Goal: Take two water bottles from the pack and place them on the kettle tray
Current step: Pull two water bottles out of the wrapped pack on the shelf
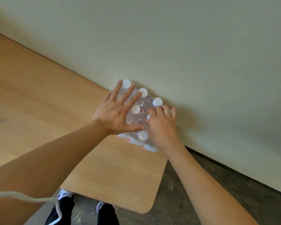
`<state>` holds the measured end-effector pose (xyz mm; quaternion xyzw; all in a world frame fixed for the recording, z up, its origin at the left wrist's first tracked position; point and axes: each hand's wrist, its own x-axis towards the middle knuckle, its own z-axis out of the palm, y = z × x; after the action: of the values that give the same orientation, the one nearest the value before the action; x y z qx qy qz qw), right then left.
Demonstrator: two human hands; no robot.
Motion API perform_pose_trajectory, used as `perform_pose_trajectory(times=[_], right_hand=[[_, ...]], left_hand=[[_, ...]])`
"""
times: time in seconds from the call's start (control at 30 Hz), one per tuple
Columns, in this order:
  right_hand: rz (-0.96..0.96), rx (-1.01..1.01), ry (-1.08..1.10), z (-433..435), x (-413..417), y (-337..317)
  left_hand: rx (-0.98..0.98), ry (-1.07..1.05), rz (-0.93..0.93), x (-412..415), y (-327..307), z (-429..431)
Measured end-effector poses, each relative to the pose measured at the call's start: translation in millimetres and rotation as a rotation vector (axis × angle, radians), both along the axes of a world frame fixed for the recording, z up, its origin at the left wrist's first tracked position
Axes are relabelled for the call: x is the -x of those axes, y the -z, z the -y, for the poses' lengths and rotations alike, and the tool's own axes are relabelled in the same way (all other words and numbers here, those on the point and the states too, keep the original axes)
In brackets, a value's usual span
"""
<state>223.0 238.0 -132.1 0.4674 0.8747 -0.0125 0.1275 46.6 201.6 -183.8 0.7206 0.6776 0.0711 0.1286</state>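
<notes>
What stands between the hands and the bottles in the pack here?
Only the clear plastic wrap. The left hand lies flat on the pack; the right hand curls over bottles at its right edge. No kettle tray is in view.

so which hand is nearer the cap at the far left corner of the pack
Left. The left hand lies flat on the pack, two fingertips flanking that cap. The right hand is curled at the pack's right side.
</notes>
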Motion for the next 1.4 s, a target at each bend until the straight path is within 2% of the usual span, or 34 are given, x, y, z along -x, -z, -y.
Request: perform_pose_trajectory(times=[0.1, 0.27, 0.5, 0.7, 0.77, 0.87, 0.97, 1.1, 1.17, 1.27, 1.33, 1.4], right_hand=[[-0.146, 0.008, 0.041, 0, -6, -11], [-0.356, 0.145, 0.181, 8, -4, -37], [-0.534, 0.031, 0.198, 10, 6, -78], [-0.735, -0.075, 0.197, 20, 8, -137], [-0.816, -0.093, 0.233, 28, 4, -152], [-0.92, -0.09, 0.301, 42, 3, -164], [-0.912, -0.115, 0.277, 56, 14, -167], [-0.954, -0.088, 0.27, 66, 37, -158], [-1.009, -0.014, 0.335, 64, 46, -150], [-1.031, 0.141, 0.381, 60, 57, -131], [-1.135, 0.278, 0.451, 55, 59, -112], [-1.09, 0.309, 0.535, 45, 57, -86]], left_hand=[[-0.002, 0.002, 0.01, 0, 0, 0], [-0.015, -0.004, 0.023, 0, 0, 1], [-0.013, 0.001, 0.064, 2, 1, 0], [0.076, 0.002, 0.107, 4, -7, 2], [0.093, -0.007, 0.211, 8, -13, 8], [0.037, 0.019, 0.538, 11, -28, 23], [-0.087, 0.089, 0.751, 9, -51, 37], [-0.024, -0.06, 1.153, 7, -68, 62], [0.002, -0.159, 1.179, 13, -66, 77], [0.041, -0.191, 1.158, 28, -60, 96], [0.073, -0.23, 1.138, 37, -54, 108], [0.134, -0.321, 1.185, 45, -46, 123]])
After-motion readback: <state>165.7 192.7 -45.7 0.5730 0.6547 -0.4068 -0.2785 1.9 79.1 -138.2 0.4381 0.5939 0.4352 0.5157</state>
